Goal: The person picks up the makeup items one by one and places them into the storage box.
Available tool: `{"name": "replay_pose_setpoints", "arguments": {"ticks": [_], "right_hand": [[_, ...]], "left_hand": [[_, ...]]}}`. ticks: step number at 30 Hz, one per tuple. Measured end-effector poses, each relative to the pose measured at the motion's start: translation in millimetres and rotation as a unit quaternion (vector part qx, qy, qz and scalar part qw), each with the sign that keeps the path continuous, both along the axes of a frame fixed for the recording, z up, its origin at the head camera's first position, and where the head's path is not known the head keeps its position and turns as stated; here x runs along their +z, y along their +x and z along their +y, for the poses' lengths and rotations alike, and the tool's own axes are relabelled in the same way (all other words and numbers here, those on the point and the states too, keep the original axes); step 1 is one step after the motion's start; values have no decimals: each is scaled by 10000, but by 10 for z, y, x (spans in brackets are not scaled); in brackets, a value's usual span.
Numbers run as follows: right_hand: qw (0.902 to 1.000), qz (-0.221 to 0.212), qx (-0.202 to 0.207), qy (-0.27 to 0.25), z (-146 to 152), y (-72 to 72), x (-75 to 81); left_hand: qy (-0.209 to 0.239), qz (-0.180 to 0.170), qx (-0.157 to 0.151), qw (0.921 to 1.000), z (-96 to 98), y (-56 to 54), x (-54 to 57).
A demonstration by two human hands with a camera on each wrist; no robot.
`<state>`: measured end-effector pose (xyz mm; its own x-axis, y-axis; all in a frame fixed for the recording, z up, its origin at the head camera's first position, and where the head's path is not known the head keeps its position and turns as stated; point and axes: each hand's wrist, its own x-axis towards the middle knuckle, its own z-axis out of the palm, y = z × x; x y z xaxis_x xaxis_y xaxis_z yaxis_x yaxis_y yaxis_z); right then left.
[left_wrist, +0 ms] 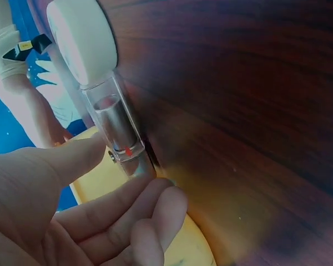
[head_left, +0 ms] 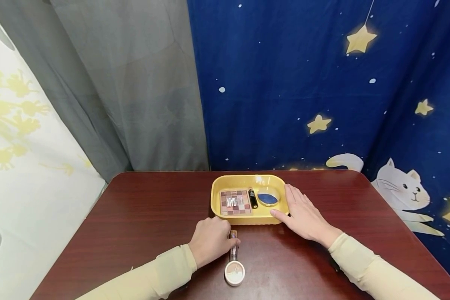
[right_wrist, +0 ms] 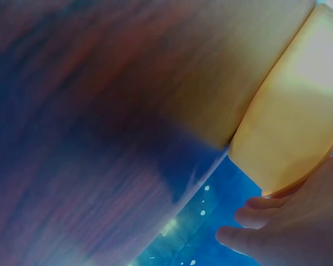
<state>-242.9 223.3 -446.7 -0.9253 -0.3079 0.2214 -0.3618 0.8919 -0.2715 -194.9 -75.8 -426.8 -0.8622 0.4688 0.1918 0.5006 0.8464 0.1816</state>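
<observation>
A clear cosmetic tube (head_left: 234,250) with a dark inside lies on the table, its gold end toward the tray. My left hand (head_left: 213,238) is curled at that end; the thumb crosses the tube, and in the left wrist view the forefinger tip is right at the tube's lower end (left_wrist: 134,165). Nearer me, in line with the tube, sits a round white compact (head_left: 234,273) with a pale top. My right hand (head_left: 305,214) rests with straight fingers along the right side of a yellow tray (head_left: 247,221), thumb at the front rim.
Inside the tray are an eyeshadow palette (head_left: 235,202), a small black tube (head_left: 253,198) and a round case with a dark blue face (head_left: 268,199). The dark red wooden table (head_left: 153,204) ends behind the tray, near grey and blue curtains (head_left: 285,83).
</observation>
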Motion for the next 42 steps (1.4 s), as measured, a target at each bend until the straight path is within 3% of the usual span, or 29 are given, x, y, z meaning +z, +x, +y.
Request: {"name": "replay_pose_setpoints", "arguments": {"ticks": [9, 21, 33, 42], "right_hand": [[10000, -23, -24, -66, -2, 9, -22], [9999, 27, -24, -151, -4, 18, -35], [9998, 2, -1, -183, -10, 3, -19], [9998, -10, 6, -199, -10, 2, -32]], "left_hand": [[-24, 51, -122, 9999, 79, 35, 11], [-109, -272, -131, 9995, 231, 42, -3], [152, -249, -672, 9973, 239, 27, 46], [155, -447, -1075, 9931, 206, -28, 123]]}}
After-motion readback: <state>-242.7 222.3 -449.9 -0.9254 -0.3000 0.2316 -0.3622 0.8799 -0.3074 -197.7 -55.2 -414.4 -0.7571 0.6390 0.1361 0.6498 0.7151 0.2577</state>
